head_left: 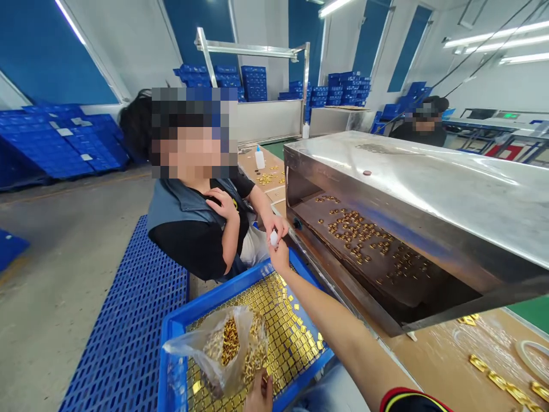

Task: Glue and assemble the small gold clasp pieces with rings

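Observation:
My right hand [279, 256] is stretched forward over the far end of the blue tray [171, 343], its fingers closed on a small white bottle [274, 238]. A co-worker's hand [278, 224] touches the same bottle from the other side. Near the tray's front edge, my left hand [259, 393] rests beside an open clear plastic bag [214, 346] of small gold pieces; its fingers are bent, and whether they hold a piece cannot be made out. Rows of square gold pieces [285, 332] cover much of the tray.
A metal housing [429, 171] with gold pieces inside stands at the right. The co-worker [189, 229] sits beyond the tray. Another white bottle [259, 158] is on the far table. Gold pieces and a tape roll [532, 355] lie at the lower right.

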Available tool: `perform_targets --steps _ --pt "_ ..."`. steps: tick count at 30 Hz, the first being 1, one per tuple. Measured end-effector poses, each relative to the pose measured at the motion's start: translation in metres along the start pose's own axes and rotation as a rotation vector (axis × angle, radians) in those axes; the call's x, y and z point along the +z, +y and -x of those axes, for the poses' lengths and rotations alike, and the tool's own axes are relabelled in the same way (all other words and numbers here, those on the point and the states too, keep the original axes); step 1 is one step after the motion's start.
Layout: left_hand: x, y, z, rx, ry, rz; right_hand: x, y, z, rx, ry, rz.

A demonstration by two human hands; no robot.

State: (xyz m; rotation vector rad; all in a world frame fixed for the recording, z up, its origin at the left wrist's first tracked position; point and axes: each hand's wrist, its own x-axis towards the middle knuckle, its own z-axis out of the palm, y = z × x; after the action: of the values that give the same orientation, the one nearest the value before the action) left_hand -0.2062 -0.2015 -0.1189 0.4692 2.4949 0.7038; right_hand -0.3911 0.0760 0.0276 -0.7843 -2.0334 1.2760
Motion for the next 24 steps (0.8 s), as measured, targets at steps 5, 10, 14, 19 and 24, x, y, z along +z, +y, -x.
perform_targets --steps 5,10,14,19,24 --pt "0.010 -0.003 -0.001 0.075 0.255 0.190 -0.030 -0.001 0.042 -0.132 -0.044 -0.014" --pt "0.004 0.000 0.006 0.210 0.160 0.081 -0.094 -0.006 0.126 -0.241 -0.060 -0.042" --pt "-0.007 0.026 0.000 0.412 0.006 -0.034 -0.174 -0.006 0.209 -0.272 0.015 -0.036" --pt "0.008 0.104 -0.014 0.682 -0.160 -0.024 -0.276 0.002 0.307 -0.212 0.275 0.015" --pt "0.050 0.181 0.002 0.845 -0.218 0.105 -0.346 0.018 0.402 0.036 0.663 0.163"
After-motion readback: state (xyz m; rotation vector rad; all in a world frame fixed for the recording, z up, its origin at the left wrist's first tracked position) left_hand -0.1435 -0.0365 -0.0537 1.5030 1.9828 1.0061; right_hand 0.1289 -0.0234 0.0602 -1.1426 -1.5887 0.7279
